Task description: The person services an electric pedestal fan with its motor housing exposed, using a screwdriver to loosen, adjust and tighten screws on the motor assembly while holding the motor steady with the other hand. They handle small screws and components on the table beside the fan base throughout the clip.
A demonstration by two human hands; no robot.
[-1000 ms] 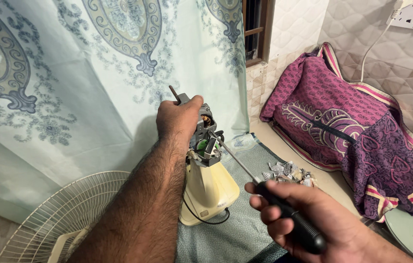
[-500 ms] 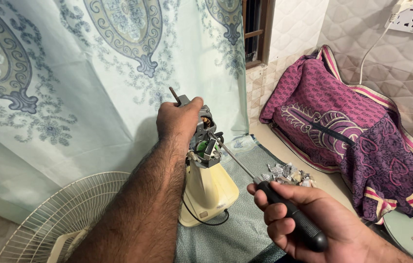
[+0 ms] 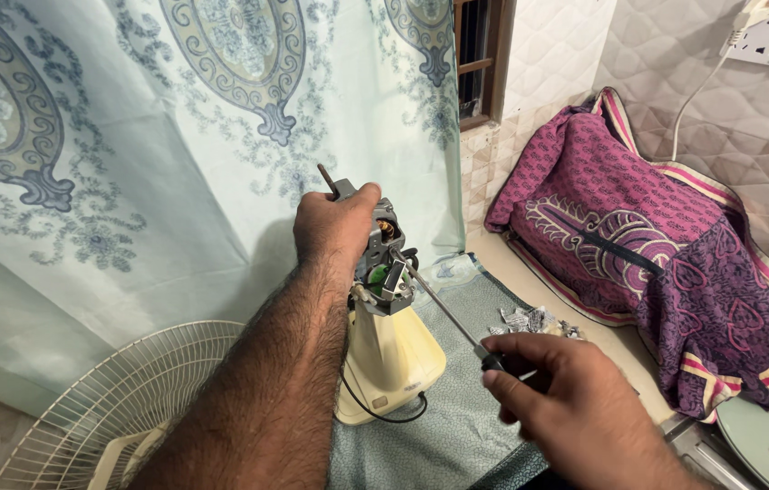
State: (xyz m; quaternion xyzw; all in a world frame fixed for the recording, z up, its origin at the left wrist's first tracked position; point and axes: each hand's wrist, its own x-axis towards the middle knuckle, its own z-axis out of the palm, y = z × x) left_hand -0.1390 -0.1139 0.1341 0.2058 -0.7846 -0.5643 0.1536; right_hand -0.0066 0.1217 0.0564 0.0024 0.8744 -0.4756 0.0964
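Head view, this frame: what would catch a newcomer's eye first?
At centre, the left hand grips the bare motor atop a cream fan body, its shaft poking out above the knuckles. The right hand, lower right, holds a screwdriver whose tip reaches the motor. A pale patterned curtain fills the left, a purple patterned cloth drapes something on the right, and a white fan grille lies lower left.

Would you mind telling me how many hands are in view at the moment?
2. The left hand grips the top of the exposed fan motor on its cream base; the right hand, lower right, holds a screwdriver whose tip reaches the motor.
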